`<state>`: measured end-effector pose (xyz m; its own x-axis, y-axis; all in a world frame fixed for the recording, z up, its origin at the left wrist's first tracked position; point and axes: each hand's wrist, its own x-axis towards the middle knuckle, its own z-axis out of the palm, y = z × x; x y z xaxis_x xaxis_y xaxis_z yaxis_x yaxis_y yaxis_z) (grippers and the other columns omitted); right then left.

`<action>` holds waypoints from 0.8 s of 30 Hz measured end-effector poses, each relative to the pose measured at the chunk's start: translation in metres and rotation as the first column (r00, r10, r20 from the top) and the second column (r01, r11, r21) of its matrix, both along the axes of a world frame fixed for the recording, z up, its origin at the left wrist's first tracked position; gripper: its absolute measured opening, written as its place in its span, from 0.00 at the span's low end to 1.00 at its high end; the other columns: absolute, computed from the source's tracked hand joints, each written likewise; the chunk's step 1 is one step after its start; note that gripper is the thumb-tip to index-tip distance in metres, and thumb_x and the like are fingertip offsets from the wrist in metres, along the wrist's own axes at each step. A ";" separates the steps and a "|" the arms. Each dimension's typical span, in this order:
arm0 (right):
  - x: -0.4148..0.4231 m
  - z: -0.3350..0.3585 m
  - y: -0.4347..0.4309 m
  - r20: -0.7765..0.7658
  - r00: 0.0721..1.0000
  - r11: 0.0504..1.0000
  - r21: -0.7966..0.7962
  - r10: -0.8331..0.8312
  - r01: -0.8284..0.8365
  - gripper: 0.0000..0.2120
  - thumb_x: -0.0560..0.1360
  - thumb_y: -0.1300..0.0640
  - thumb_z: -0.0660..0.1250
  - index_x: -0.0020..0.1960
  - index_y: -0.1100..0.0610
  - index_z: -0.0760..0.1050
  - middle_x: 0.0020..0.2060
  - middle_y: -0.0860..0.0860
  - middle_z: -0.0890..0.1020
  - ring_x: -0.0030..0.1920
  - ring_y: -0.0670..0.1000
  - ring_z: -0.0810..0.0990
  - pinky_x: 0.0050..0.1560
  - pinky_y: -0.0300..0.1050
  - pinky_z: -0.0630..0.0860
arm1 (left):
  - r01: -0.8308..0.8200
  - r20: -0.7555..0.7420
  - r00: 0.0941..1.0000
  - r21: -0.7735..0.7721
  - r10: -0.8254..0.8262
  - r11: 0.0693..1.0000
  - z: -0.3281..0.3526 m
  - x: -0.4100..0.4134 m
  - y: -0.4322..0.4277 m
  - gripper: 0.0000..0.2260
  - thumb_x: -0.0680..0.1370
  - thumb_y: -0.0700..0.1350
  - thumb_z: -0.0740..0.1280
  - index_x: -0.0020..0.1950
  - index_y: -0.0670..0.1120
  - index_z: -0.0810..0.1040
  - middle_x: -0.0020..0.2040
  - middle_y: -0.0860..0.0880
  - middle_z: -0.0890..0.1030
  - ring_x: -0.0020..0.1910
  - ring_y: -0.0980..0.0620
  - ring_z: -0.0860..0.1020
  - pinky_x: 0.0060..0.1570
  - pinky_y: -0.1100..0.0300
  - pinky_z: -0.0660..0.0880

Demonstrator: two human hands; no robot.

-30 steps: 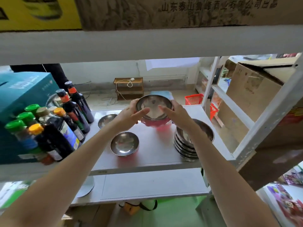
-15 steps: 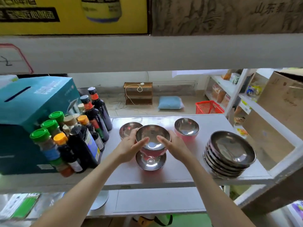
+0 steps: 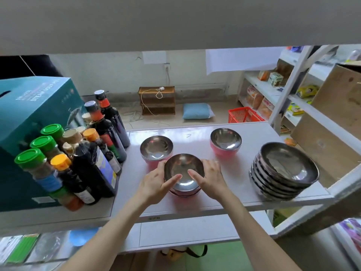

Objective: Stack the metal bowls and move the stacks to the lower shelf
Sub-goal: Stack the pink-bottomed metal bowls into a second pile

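Observation:
A metal bowl with a pink outside (image 3: 182,169) sits nested in another bowl near the front of the white shelf (image 3: 230,192). My left hand (image 3: 156,182) grips its left rim and my right hand (image 3: 210,180) grips its right rim, thumbs inside. Two more pink-sided metal bowls stand behind: one (image 3: 156,148) just left of it, one (image 3: 225,141) to the right. A stack of several larger metal bowls (image 3: 283,171) rests at the shelf's right end. The lower shelf (image 3: 185,231) shows below the front edge.
Sauce bottles and spice jars (image 3: 86,153) crowd the shelf's left side beside a teal box (image 3: 29,118). A cardboard box (image 3: 336,122) stands past the right post. A white shelf board (image 3: 175,22) hangs overhead. On the floor beyond lie a red basket (image 3: 244,115) and a blue cushion (image 3: 197,111).
Both hands carried the bowl from the back of the shelf toward me and lowered it into the bowl at the front, where it now sits nested.

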<state>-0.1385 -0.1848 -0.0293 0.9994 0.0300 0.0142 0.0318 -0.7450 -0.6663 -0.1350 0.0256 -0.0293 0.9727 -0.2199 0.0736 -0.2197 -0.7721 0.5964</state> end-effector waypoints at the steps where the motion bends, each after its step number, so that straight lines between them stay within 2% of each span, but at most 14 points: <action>1: -0.001 -0.001 0.000 0.010 1.000 0.999 -0.031 0.008 -0.008 0.29 0.69 0.32 0.55 0.56 0.54 0.72 0.51 0.51 0.71 0.55 0.50 0.63 0.59 0.48 0.66 | 0.007 -0.006 1.000 0.022 -0.006 1.000 -0.001 -0.001 0.001 0.37 0.69 0.75 0.52 0.70 0.55 0.62 0.56 0.52 0.81 0.55 0.46 0.78 0.48 0.55 0.71; 5: -0.003 -0.003 -0.004 -0.021 0.999 0.997 -0.064 0.037 -0.038 0.26 0.73 0.34 0.59 0.60 0.53 0.71 0.53 0.51 0.71 0.55 0.51 0.62 0.62 0.50 0.66 | 0.012 -0.025 1.000 0.076 -0.010 0.997 -0.001 -0.003 0.003 0.39 0.68 0.77 0.50 0.72 0.55 0.59 0.59 0.52 0.80 0.56 0.46 0.78 0.49 0.54 0.72; 7: -0.005 -0.002 -0.006 -0.071 0.996 0.998 -0.028 0.055 -0.057 0.24 0.74 0.36 0.59 0.61 0.53 0.70 0.53 0.50 0.73 0.57 0.52 0.64 0.62 0.52 0.67 | 0.010 -0.042 0.999 0.105 -0.006 0.994 0.000 -0.002 0.003 0.40 0.68 0.78 0.48 0.73 0.55 0.57 0.60 0.52 0.79 0.56 0.46 0.77 0.49 0.53 0.72; 10: -0.007 0.004 -0.005 -0.137 0.987 0.995 0.061 0.084 -0.077 0.29 0.74 0.35 0.60 0.68 0.52 0.66 0.59 0.49 0.74 0.61 0.52 0.68 0.63 0.53 0.68 | 0.017 -0.095 0.995 0.134 -0.005 0.991 0.003 -0.001 0.003 0.40 0.68 0.78 0.49 0.73 0.56 0.55 0.61 0.51 0.79 0.57 0.45 0.77 0.47 0.54 0.69; 12: -0.009 0.013 -0.005 -0.190 0.976 0.991 0.106 0.104 -0.085 0.30 0.74 0.36 0.60 0.71 0.51 0.65 0.61 0.49 0.74 0.63 0.52 0.70 0.63 0.51 0.69 | 0.038 -0.144 0.989 0.163 -0.014 0.986 0.010 -0.001 0.004 0.39 0.69 0.77 0.50 0.74 0.56 0.55 0.62 0.49 0.78 0.57 0.45 0.77 0.48 0.54 0.69; 14: -0.012 0.022 -0.008 -0.256 0.958 0.989 0.099 0.128 -0.106 0.27 0.75 0.36 0.60 0.69 0.50 0.67 0.59 0.48 0.75 0.63 0.52 0.72 0.58 0.47 0.69 | 0.063 -0.195 0.980 0.194 -0.024 0.979 0.021 0.000 0.006 0.38 0.70 0.75 0.51 0.72 0.54 0.60 0.62 0.49 0.78 0.58 0.46 0.76 0.54 0.51 0.72; 17: -0.018 0.037 -0.015 -0.335 0.933 0.991 0.024 0.132 -0.132 0.29 0.74 0.35 0.61 0.68 0.53 0.68 0.62 0.52 0.76 0.64 0.54 0.73 0.61 0.50 0.70 | 0.131 -0.229 0.971 0.289 -0.065 0.948 0.039 -0.001 0.009 0.30 0.73 0.72 0.52 0.63 0.52 0.70 0.56 0.49 0.79 0.56 0.48 0.76 0.56 0.48 0.73; 20: -0.026 0.055 -0.023 -0.334 0.937 0.984 -0.102 0.106 -0.148 0.38 0.74 0.34 0.61 0.75 0.55 0.60 0.70 0.56 0.71 0.69 0.55 0.70 0.65 0.51 0.68 | 0.186 -0.213 0.970 0.325 -0.120 0.927 0.058 -0.003 0.012 0.23 0.75 0.69 0.54 0.52 0.50 0.72 0.48 0.49 0.78 0.50 0.47 0.76 0.52 0.48 0.74; 22: -0.031 0.070 -0.029 -0.269 0.957 0.972 -0.177 0.104 -0.155 0.41 0.74 0.33 0.61 0.77 0.55 0.56 0.73 0.55 0.68 0.72 0.55 0.67 0.69 0.55 0.66 | 0.220 -0.172 0.971 0.362 -0.166 0.906 0.071 -0.005 0.012 0.26 0.75 0.69 0.53 0.59 0.50 0.72 0.51 0.48 0.78 0.53 0.46 0.76 0.53 0.47 0.74; 24: -0.035 0.084 -0.036 -0.183 0.977 0.960 -0.236 0.110 -0.152 0.41 0.74 0.33 0.61 0.78 0.54 0.54 0.75 0.55 0.66 0.73 0.55 0.66 0.70 0.58 0.65 | 0.210 -0.109 0.977 0.397 -0.181 0.894 0.083 -0.005 0.009 0.33 0.75 0.70 0.52 0.71 0.50 0.67 0.63 0.45 0.76 0.63 0.44 0.73 0.59 0.46 0.72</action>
<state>-0.1739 -0.2210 0.0545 0.9740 0.1421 -0.1762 0.0446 -0.8835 -0.4662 -0.1397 0.0346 0.0541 0.9064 -0.4032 -0.1264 -0.3617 -0.8950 0.2611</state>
